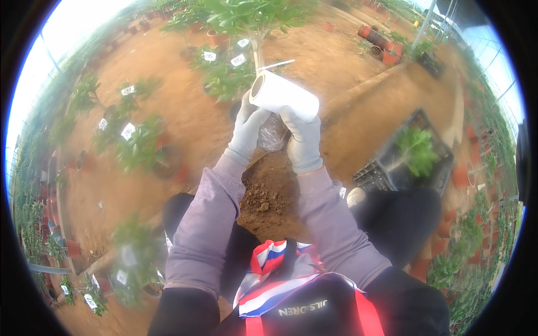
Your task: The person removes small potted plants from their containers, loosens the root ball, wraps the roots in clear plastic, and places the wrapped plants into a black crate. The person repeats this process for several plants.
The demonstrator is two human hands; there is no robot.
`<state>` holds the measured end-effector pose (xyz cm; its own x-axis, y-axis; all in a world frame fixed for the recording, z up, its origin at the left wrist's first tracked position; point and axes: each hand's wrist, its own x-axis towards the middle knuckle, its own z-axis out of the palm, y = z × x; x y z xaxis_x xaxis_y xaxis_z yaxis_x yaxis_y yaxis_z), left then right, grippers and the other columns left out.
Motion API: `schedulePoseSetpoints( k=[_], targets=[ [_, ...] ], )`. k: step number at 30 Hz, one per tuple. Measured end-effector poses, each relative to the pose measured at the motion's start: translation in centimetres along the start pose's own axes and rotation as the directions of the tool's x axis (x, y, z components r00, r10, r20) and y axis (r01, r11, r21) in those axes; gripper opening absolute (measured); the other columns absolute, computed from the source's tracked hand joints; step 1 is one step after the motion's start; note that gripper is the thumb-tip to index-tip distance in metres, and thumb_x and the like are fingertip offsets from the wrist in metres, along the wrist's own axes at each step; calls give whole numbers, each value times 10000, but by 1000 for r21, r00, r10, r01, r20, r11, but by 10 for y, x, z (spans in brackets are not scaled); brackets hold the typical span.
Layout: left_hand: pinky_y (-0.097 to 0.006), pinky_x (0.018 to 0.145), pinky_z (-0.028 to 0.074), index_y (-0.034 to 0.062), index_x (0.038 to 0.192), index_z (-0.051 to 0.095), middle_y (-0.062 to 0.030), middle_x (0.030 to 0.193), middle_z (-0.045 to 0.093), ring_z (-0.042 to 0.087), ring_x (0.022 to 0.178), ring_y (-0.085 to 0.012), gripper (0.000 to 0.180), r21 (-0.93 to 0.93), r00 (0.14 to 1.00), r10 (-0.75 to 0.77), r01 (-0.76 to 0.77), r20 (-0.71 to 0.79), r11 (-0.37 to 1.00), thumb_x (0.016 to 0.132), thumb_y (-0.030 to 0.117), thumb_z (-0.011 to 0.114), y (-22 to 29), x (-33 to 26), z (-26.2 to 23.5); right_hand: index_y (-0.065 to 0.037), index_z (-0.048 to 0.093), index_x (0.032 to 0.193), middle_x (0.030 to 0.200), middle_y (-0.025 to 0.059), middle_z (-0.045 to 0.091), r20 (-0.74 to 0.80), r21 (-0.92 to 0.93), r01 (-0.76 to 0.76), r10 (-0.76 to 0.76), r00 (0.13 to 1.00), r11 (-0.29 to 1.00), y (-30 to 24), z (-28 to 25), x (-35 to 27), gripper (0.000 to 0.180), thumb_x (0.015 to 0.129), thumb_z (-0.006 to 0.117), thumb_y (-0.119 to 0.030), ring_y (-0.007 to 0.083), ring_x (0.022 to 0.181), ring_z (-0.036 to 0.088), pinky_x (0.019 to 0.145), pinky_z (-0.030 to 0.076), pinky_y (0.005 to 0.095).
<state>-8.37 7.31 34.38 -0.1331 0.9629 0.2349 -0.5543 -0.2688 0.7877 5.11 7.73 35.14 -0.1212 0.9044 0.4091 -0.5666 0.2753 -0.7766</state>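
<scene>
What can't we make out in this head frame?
Head view: some fingers of the left hand and right hand, hidden by the white roll.
Head view: what the clear plastic contains; blur and the hands obscure it.
Head view: top of the tall plant, cut off by the upper edge.
Head view: lower-left leaves, motion-blurred.

Passage over soil between left hand and potted plants, trunk blocking forward reach, white roll blocking access above, crate limiting rightward travel
</scene>
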Motion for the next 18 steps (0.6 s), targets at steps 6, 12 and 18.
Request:
schedulePoseSetpoints(
  k=[6, 12, 18],
  targets=[
    [-311, 830, 558, -29, 1299, 510, -107, 1084, 666, 663, 955, -166, 396, 43, 1000, -3, 4, -24, 999, 932, 74, 618, 12, 4, -1, 22, 555, 1288, 1099, 47, 663, 62, 46, -56, 53, 997, 997, -22, 8, -15, 435, 880, 695, -36, 110, 974, 619, 858, 514, 267],
    [-314, 773, 575, -49, 1209, 520, -161, 1007, 679, 688, 868, -211, 294, -175, 992, -83, 65, -95, 982, 936, 55, 554, 26, 2, -1, 24, 511, 1312, 1103, 84, 666, 100, -500, -321, 422, 901, 804, -31, 25, -89, 513, 851, 722, -51, 150, 984, 652, 856, 537, 292],
    [-289, 822, 520, -27, 1185, 548, -118, 1057, 647, 631, 928, -150, 287, 315, 980, 10, 55, -200, 947, 942, 125, 572, 12, -8, 2, 73, 576, 1231, 1091, 157, 681, -17, -44, -276, 276, 961, 960, -2, -4, 21, 314, 932, 527, -7, 225, 843, 696, 810, 583, 332]
  ],
)
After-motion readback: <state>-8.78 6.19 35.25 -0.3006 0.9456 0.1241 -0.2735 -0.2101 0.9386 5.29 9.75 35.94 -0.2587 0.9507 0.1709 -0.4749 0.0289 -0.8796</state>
